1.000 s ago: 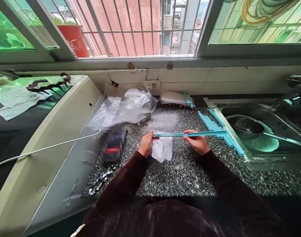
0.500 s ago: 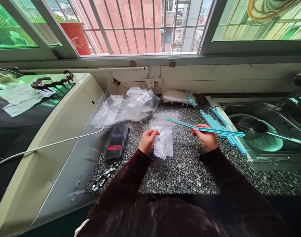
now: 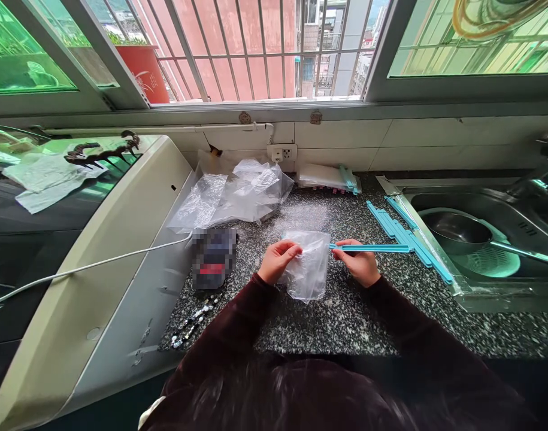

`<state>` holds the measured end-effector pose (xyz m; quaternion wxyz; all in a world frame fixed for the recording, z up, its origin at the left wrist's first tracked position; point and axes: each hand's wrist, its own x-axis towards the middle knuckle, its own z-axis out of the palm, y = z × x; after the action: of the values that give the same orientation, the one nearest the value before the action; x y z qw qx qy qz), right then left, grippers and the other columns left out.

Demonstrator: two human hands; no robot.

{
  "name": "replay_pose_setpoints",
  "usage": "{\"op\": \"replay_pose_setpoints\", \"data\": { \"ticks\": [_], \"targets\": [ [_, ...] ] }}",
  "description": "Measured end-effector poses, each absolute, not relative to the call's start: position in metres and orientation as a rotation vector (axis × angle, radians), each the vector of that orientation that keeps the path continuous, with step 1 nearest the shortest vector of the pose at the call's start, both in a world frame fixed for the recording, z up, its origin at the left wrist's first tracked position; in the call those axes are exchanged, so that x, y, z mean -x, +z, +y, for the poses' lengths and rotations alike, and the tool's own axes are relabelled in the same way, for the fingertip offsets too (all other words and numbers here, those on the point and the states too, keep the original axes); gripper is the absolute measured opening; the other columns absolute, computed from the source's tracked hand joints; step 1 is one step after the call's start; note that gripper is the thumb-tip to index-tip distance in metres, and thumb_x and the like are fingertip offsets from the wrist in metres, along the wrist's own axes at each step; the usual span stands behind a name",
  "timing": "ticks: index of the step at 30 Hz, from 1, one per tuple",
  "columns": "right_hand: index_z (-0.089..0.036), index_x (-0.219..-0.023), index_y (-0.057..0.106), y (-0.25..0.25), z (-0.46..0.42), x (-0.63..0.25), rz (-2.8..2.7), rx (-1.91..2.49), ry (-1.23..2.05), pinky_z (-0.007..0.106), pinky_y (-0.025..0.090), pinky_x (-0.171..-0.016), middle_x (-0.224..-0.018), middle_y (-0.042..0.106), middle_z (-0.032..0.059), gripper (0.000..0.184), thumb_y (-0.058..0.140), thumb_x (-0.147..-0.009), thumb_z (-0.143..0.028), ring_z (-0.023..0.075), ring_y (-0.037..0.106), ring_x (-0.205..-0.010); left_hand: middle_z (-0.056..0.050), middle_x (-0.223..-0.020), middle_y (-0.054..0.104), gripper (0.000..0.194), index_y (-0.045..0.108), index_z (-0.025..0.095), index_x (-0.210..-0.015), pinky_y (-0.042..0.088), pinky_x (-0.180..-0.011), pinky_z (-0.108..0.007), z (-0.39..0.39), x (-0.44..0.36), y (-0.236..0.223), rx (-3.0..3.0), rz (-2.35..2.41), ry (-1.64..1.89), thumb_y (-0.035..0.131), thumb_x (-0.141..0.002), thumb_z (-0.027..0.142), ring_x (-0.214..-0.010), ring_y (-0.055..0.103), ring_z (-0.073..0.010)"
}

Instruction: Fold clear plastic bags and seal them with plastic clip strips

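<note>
My left hand (image 3: 280,261) pinches the upper left edge of a small clear plastic bag (image 3: 307,272), which hangs above the counter. In my right hand (image 3: 358,263) is a long light-blue plastic strip (image 3: 379,248), gripped between thumb and fingers. The strip lies nearly level and points right; its left end meets the bag's upper right edge. Whether that end passes behind the bag or stops there, I cannot tell. Several more blue strips (image 3: 397,230) lie on the counter beyond my right hand.
Crumpled clear bags (image 3: 251,191) are heaped at the back left. A stack of flat bags (image 3: 323,175) with blue strips rests by the wall. A blurred dark object (image 3: 213,260) lies left, near a white cable (image 3: 121,257). At right, the sink (image 3: 493,299) holds a pan (image 3: 456,230).
My right hand has moved left with the blue strip, bringing it to the bag's edge. The strip has turned more level. My left hand and the bag have shifted slightly right.
</note>
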<state>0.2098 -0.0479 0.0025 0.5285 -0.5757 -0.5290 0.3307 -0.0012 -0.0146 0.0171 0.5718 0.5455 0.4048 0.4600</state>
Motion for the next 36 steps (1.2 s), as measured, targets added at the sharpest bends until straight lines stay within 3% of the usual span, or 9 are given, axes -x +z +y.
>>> {"op": "replay_pose_setpoints", "data": {
  "ticks": [15,20,23,26,29,33,36],
  "targets": [
    [-0.023,-0.075,0.06,0.008,-0.053,-0.207,-1.28,1.338,0.813,0.032,0.053,-0.052,-0.057,0.063,0.0003,0.037,0.069,-0.061,-0.056,0.0168,0.06,-0.052,-0.003,-0.068,0.064,0.029,0.067,0.014,-0.068,0.04,-0.067,-0.024,-0.007,0.0,0.009,-1.211,0.894,0.928,0.073,-0.058,0.04,-0.066,0.054,-0.0132],
    [-0.022,-0.073,0.06,0.005,-0.049,-0.208,-1.25,1.374,0.843,0.03,0.052,-0.049,-0.053,0.062,0.0005,0.039,0.071,-0.058,-0.057,0.0168,0.06,-0.048,-0.001,-0.068,0.063,0.031,0.067,0.015,-0.079,0.038,-0.059,-0.022,-0.007,0.002,0.008,-1.181,0.874,0.871,0.073,-0.059,0.037,-0.061,0.052,-0.0112],
    [-0.021,-0.072,0.061,0.004,-0.048,-0.209,-1.273,1.407,0.826,0.03,0.051,-0.049,-0.053,0.063,0.0012,0.039,0.071,-0.058,-0.056,0.0171,0.061,-0.049,0.002,-0.062,0.058,0.053,0.061,0.016,-0.109,0.035,-0.053,-0.02,-0.006,0.004,0.008,-1.177,0.838,0.835,0.073,-0.061,0.035,-0.052,0.046,-0.0086],
    [-0.021,-0.071,0.061,0.004,-0.048,-0.211,-1.276,1.428,0.817,0.029,0.05,-0.048,-0.053,0.063,0.0014,0.039,0.07,-0.058,-0.057,0.0171,0.06,-0.048,0.002,-0.076,0.062,0.083,0.039,0.021,-0.134,0.038,-0.055,-0.019,-0.004,0.005,0.005,-1.158,0.851,0.924,0.074,-0.06,0.032,-0.053,0.048,-0.0073],
    [-0.02,-0.071,0.061,0.004,-0.047,-0.211,-1.285,1.42,0.809,0.029,0.049,-0.047,-0.052,0.063,0.0015,0.04,0.07,-0.059,-0.057,0.0167,0.059,-0.047,-0.004,-0.099,0.063,0.099,0.023,0.023,-0.141,0.043,-0.064,-0.019,-0.002,0.004,0.001,-1.087,0.91,1.058,0.077,-0.058,0.03,-0.066,0.056,-0.0083],
    [-0.02,-0.071,0.061,0.002,-0.047,-0.212,-1.327,1.418,0.77,0.028,0.047,-0.046,-0.052,0.062,0.0011,0.04,0.068,-0.061,-0.058,0.0154,0.057,-0.047,-0.004,-0.091,0.065,0.12,0.003,0.021,-0.144,0.045,-0.062,-0.023,-0.002,0.0,-0.001,-0.906,0.982,1.015,0.081,-0.053,0.034,-0.061,0.057,-0.0096],
    [-0.02,-0.073,0.061,-0.001,-0.047,-0.212,-1.352,1.415,0.743,0.028,0.046,-0.047,-0.053,0.061,0.0006,0.04,0.066,-0.063,-0.058,0.0147,0.056,-0.048,-0.003,-0.086,0.066,0.119,0.013,0.019,-0.143,0.046,-0.063,-0.024,-0.002,-0.001,0.0,-0.774,0.978,1.012,0.083,-0.047,0.031,-0.062,0.057,-0.0102]
  ]
}}
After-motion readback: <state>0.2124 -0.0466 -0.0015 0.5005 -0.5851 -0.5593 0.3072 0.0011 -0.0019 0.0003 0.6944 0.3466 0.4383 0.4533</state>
